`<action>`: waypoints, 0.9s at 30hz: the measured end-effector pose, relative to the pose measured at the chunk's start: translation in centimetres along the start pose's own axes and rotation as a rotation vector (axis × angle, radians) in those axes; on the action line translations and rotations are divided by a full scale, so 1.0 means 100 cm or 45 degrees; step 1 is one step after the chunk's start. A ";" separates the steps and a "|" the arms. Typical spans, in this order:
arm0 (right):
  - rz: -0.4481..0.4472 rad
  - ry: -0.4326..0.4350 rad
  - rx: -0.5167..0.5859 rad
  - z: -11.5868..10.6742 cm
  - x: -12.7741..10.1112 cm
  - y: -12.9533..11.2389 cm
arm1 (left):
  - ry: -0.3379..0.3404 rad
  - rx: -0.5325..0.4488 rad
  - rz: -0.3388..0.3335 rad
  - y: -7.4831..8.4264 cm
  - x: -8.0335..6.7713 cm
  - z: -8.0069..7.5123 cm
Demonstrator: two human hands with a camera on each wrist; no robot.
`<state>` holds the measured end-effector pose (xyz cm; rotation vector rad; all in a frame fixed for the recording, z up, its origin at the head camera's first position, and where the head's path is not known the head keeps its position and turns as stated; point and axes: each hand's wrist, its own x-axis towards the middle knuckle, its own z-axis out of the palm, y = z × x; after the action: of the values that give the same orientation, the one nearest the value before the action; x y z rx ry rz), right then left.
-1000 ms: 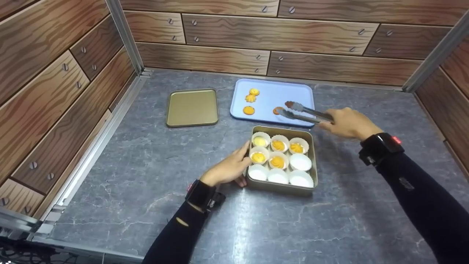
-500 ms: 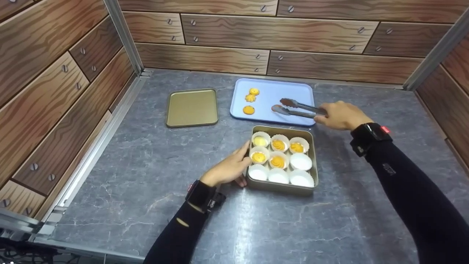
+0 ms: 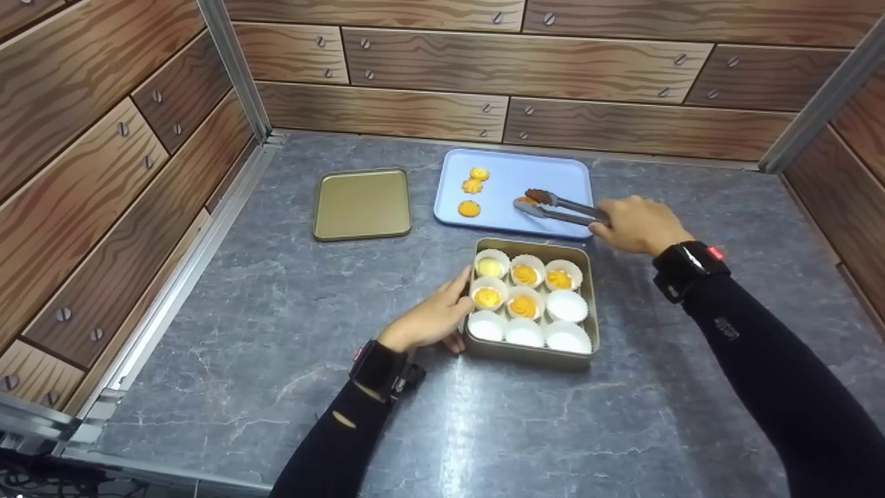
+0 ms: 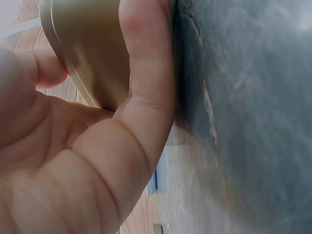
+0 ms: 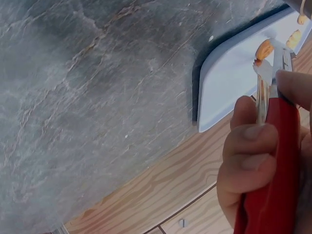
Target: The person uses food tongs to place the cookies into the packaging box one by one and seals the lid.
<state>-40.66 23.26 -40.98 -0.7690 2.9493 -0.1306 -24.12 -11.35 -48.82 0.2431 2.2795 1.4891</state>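
Note:
My right hand holds a pair of kitchen tongs with red on the handle in the right wrist view. The tong tips sit either side of an orange cookie on the blue tray; whether they squeeze it, I cannot tell. My left hand rests against the left side of a gold tin, fingers along its outer wall and thumb by the rim. Several paper cups fill the tin. Cookies sit in the back row and in two middle-row cups; the front-row cups hold none.
Three other cookies lie on the left part of the blue tray. A gold lid lies flat left of the tray. Wood-patterned walls close off the back and both sides of the grey marbled table.
My right hand has moved left with the tongs, and their tips have come closer together around the orange cookie. The left hand and the tin stay where they were.

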 end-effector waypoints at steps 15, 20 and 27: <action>0.014 0.004 0.028 0.000 0.000 -0.001 | 0.010 -0.005 -0.005 0.000 -0.001 0.000; 0.018 -0.007 0.037 0.001 -0.001 -0.002 | 0.004 0.004 -0.010 0.000 -0.001 0.000; 0.014 0.035 -0.009 0.003 -0.001 -0.003 | 0.003 0.009 -0.018 0.001 -0.001 -0.001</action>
<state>-40.39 23.02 -41.21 -0.7584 2.9807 -0.1314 -24.04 -11.44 -48.70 0.2271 2.2837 1.4753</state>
